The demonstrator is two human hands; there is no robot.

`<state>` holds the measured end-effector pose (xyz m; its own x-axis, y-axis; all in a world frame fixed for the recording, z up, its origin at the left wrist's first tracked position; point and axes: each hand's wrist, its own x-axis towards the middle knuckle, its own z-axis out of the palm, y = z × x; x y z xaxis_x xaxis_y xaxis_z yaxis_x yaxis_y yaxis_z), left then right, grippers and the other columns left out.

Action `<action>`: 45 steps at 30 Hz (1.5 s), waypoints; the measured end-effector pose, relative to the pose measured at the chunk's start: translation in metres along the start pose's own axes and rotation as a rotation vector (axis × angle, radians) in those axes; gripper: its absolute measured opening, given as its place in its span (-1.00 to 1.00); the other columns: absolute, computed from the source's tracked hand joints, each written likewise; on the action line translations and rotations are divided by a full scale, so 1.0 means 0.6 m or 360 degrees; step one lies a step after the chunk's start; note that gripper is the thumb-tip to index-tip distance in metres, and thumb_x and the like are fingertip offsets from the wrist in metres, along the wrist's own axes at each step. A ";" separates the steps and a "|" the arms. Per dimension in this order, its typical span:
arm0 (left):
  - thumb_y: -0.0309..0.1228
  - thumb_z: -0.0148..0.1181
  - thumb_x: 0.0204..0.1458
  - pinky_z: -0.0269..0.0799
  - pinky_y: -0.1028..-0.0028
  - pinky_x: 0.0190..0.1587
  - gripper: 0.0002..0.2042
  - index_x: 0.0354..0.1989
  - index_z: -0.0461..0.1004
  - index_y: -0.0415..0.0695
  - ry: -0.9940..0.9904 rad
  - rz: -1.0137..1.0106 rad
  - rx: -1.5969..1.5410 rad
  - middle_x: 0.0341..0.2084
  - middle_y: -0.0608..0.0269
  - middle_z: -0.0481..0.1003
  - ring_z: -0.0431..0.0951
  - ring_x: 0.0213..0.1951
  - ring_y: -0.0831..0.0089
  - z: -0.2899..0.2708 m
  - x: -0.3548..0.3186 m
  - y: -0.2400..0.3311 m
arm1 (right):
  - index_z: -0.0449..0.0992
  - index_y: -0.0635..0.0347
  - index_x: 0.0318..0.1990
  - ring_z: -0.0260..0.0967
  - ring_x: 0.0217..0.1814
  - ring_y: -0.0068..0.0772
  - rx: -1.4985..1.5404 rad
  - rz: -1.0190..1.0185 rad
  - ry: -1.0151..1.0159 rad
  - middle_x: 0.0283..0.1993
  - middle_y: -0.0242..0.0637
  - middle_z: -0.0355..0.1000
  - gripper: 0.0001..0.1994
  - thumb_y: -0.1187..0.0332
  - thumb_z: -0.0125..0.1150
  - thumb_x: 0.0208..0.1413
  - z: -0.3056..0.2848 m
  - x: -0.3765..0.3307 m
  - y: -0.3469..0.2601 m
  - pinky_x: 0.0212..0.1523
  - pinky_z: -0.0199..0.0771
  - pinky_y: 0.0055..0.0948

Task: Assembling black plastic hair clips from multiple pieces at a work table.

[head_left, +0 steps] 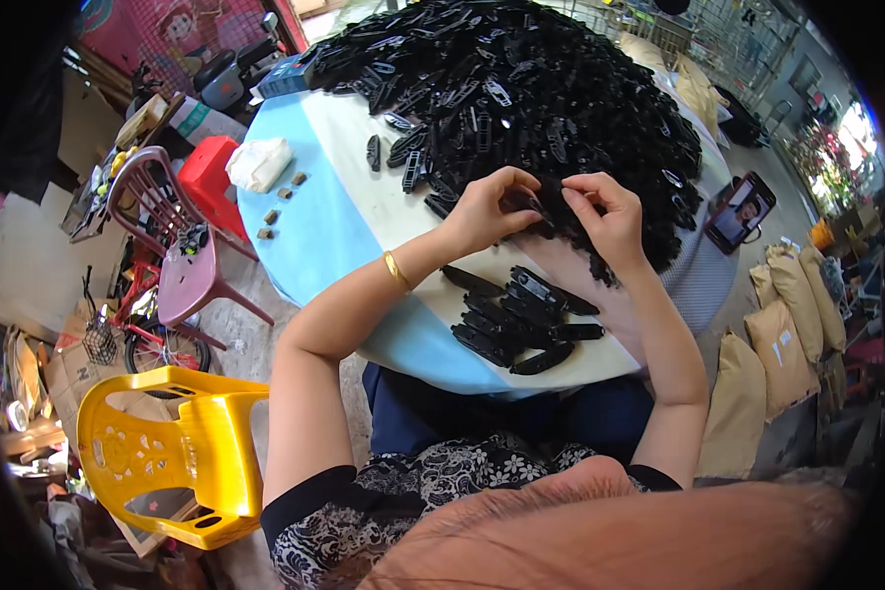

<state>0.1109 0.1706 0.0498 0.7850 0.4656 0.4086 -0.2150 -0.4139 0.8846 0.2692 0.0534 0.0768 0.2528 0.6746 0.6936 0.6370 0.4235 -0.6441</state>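
Left hand (486, 210): hung over the near edge of the heap, fingers curled toward the thumb in a narrow arch; showed something dark at the fingertips, impossible to tell as a gripped piece or as the pile behind; wore a gold bangle (395, 268) at the wrist.

Right hand (612, 214): hung just beside the left hand, thumb and forefinger brought close together in a narrow pinch; could not be told whether empty or holding a dark piece.

Heap of black slotted pieces (521, 88): spread beneath both hands and far beyond; small group of black pieces (526, 320): lay nearer the body than the hands, between the forearms, overlapping at various angles.

Round table (315, 241): ran under both hands, clothed in pale blue, cream and pinkish panels; white crumpled bag (260, 164) and small brown blocks (265, 233): lay well to the left of the left hand; blue box (285, 79): lay farther off, on the same side, by the heap; phone (740, 211): leaned upright to the right of the right hand, screen lit.

Yellow chair (216, 442): stood low to the left of the left hand; purple chair (192, 280) and red stool (209, 182): stood farther left; tan sacks (779, 354): stood well to the right of the right hand.
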 end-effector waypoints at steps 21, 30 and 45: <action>-0.59 0.19 -0.01 0.48 0.47 -0.04 -0.63 0.02 0.34 -0.22 0.0119 -0.0620 -0.1293 -0.16 0.18 0.47 0.53 -0.19 0.46 0.005 -0.007 -0.013 | 0.51 0.24 -0.39 0.40 -0.28 -0.24 -0.0728 -0.0708 -0.0124 -0.31 -0.26 0.46 -0.87 0.60 0.23 -0.17 0.021 -0.017 -0.004 -0.31 0.46 -0.40; -0.63 0.20 -0.06 0.46 0.59 -0.14 -0.62 0.00 0.35 -0.31 -0.0014 -0.0348 -0.0464 -0.18 0.19 0.51 0.50 -0.22 0.59 0.003 -0.011 0.027 | 0.42 0.35 -0.06 0.44 -0.11 -0.41 0.0238 0.0684 -0.0447 -0.16 -0.17 0.48 -0.67 0.59 0.19 -0.05 0.015 -0.019 -0.005 -0.12 0.46 -0.49; -0.58 0.26 -0.10 0.39 0.52 -0.05 -0.73 -0.17 0.45 -0.25 -0.1071 -0.0067 -0.0183 -0.24 0.25 0.51 0.47 -0.16 0.53 0.024 -0.034 0.054 | 0.54 0.16 -0.25 0.42 -0.47 -0.41 -0.0668 0.0019 -0.0519 -0.34 -0.31 0.46 -0.74 0.35 0.32 -0.16 -0.009 -0.017 0.019 -0.40 0.45 -0.50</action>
<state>0.0965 0.1362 0.0668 0.9764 -0.1233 0.1773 -0.2071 -0.3032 0.9301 0.2776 0.0481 0.0638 0.0648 0.8592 0.5075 0.8890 0.1813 -0.4204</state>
